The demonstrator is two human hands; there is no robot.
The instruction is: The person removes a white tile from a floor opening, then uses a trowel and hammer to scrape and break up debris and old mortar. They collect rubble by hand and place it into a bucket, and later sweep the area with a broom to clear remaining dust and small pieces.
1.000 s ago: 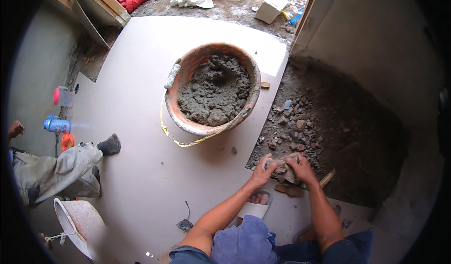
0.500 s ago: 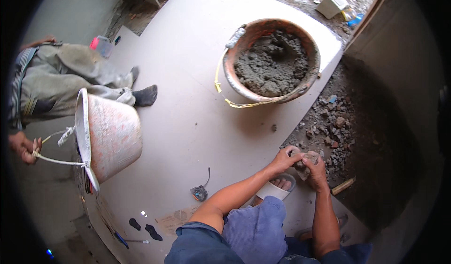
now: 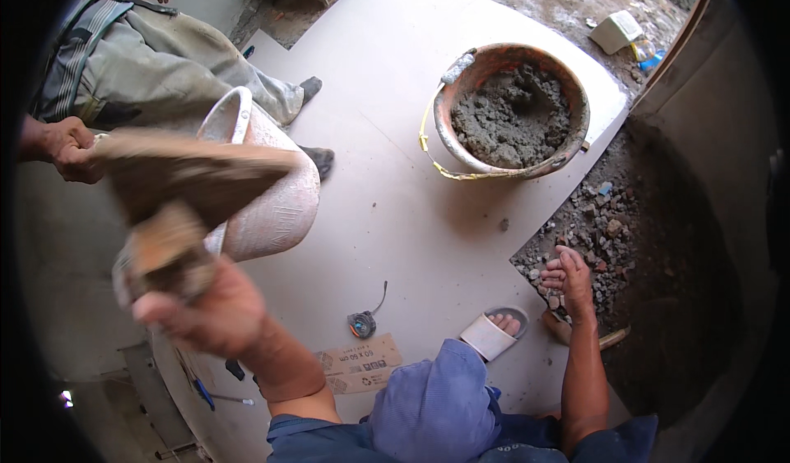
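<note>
My left hand [image 3: 210, 302] is raised at the left. Its fingers close around the light, blocky end [image 3: 169, 253] of a motion-blurred, brown wedge-shaped piece [image 3: 193, 175]; its exact kind is unclear. The wedge overlaps a tilted, mortar-stained bucket [image 3: 280, 208] and lies beside another person's hand [image 3: 72, 148]; contact with that hand cannot be made out. Above the rubble [image 3: 605, 224], my right hand [image 3: 569, 280] has its fingers apart and nothing in them. Farther off, a second bucket [image 3: 444, 130] stands upright, holding wet grey mortar [image 3: 510, 117].
A tape measure [image 3: 362, 324] and flattened cardboard [image 3: 358, 364] lie on the pale floor [image 3: 370, 241]. One sandaled foot [image 3: 498, 331] stands near my right hand. Wooden pieces [image 3: 613, 337] border the dark dirt. The other person stands at the upper left, beside the tilted bucket.
Both hands were together over a brownish chunk by the rubble. My left hand has swung far left and up with the wedge-shaped piece; my right hand has opened. The other person's bucket appears farther right.
</note>
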